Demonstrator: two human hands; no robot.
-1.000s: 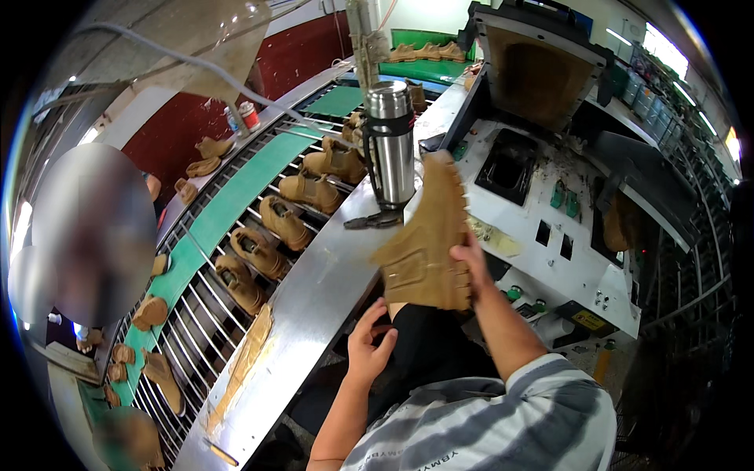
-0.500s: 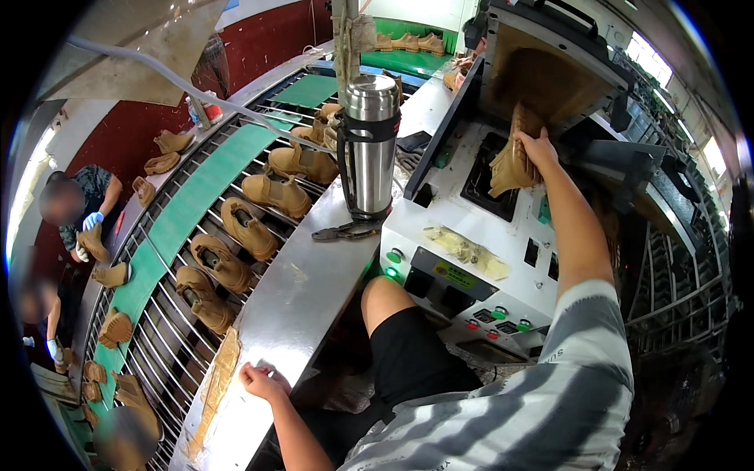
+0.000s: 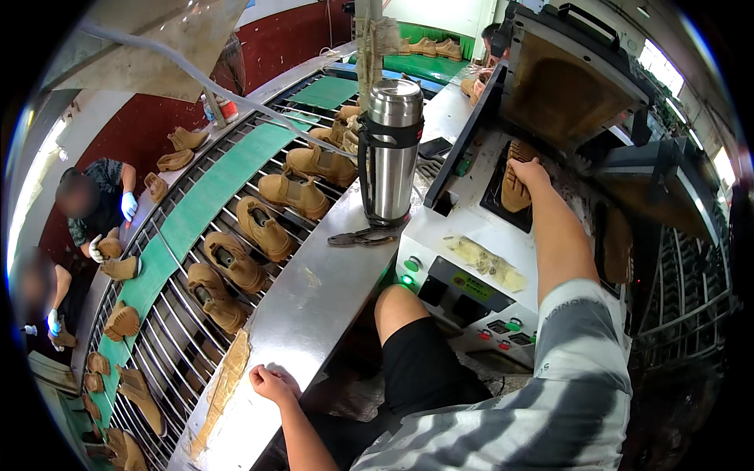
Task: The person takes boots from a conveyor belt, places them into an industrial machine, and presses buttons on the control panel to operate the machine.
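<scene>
My right hand (image 3: 531, 174) grips a tan boot (image 3: 514, 184) from its right side. The boot lies with its ridged sole up, over the black-rimmed recess (image 3: 493, 188) in the top of a white machine (image 3: 471, 228). How deep it sits cannot be seen. Behind it the machine's thick lid (image 3: 569, 86) is raised. My left hand (image 3: 273, 385) is curled closed at the edge of the metal table (image 3: 314, 306), with nothing visible in it.
A steel flask (image 3: 393, 157) and pliers (image 3: 363, 237) are on the table. Several tan boots (image 3: 267, 228) stand on the roller conveyor (image 3: 169, 330), beside a green strip (image 3: 184, 204). Two people work at far left, one with a gloved hand (image 3: 129, 206). Buttons (image 3: 414, 264) line the machine's front.
My right hand has brought the boot down from beside the raised lid to the recess, turning its sole up. My left hand stays at the table edge. The view has shifted slightly.
</scene>
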